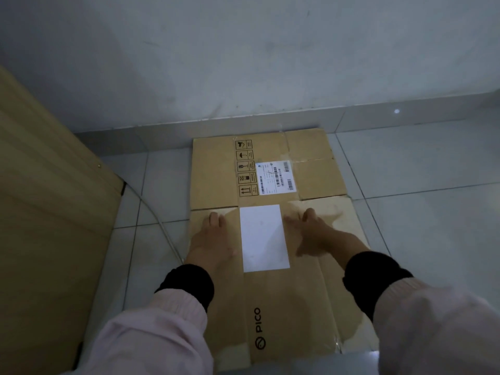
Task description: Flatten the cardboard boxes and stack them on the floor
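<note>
Head view: a flattened brown cardboard box with a black PICO logo (292, 293) lies on the pale grey tiled floor (419, 212), close to the foot of the grey wall (243, 50). Beyond it, touching along a straight seam, is a second flat brown cardboard panel (216, 180). I cannot tell whether it is a separate box partly underneath or a flap of the same one.

The left hand (209, 239) lies palm down on the near cardboard with its fingers straight and together, pressing just left of a blank white rectangular label (263, 236). The right hand (311, 234) is just right of that label with its fingers stretched out and spread, gripping nothing. It is blurred, so I cannot tell how firmly it touches the board.

The far panel carries a printed white shipping label (276, 177) and a column of black handling symbols (246, 169); the print is too small to read.

Pink sleeves with black cuffs (151, 334) cover the near corners of the cardboard, and its near edge is lost in dark at the bottom of the frame. A tan wooden panel (40, 212) is cut off at the left edge. A thin pale cable (159, 220) runs across the tiles and disappears behind the left forearm.
</note>
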